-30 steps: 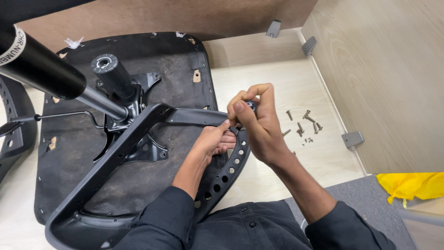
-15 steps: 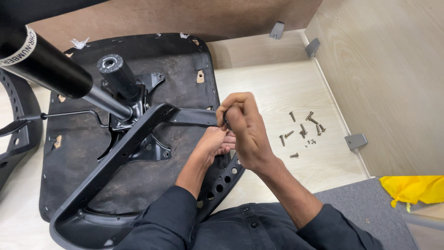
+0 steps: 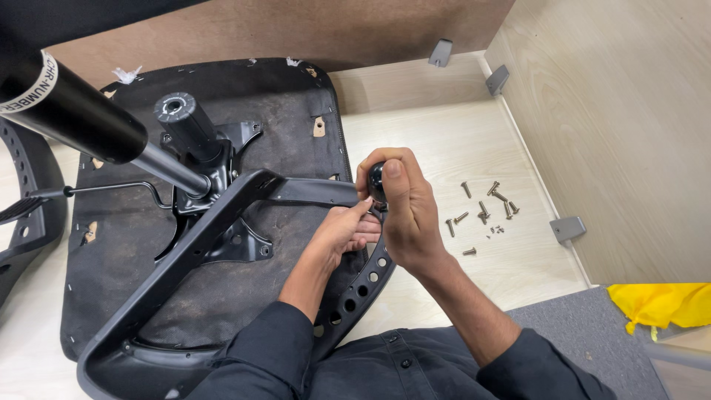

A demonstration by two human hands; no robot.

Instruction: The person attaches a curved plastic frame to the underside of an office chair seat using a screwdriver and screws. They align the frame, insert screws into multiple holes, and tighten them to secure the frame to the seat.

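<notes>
An upturned black office chair seat (image 3: 192, 296) lies on the pale wooden floor, its metal mechanism (image 3: 215, 222) and gas cylinder (image 3: 74, 118) sticking up. A black armrest bracket (image 3: 222, 222) runs across the seat to its right edge. My right hand (image 3: 404, 211) is shut on a black round-handled tool (image 3: 376, 178), held upright at the bracket's end. My left hand (image 3: 344, 231) grips the bracket just below the tool. The tool's tip is hidden by my fingers.
Several loose screws (image 3: 481, 213) lie on the floor right of my hands. Wooden panels with grey brackets (image 3: 567, 227) wall the right and back. Another black chair part (image 3: 26, 215) sits at the left edge. Yellow cloth (image 3: 659, 305) lies at the lower right.
My right hand has turned around the tool, so the black handle now shows above my fingers. The view has shifted slightly; the left hand stays on the bracket.
</notes>
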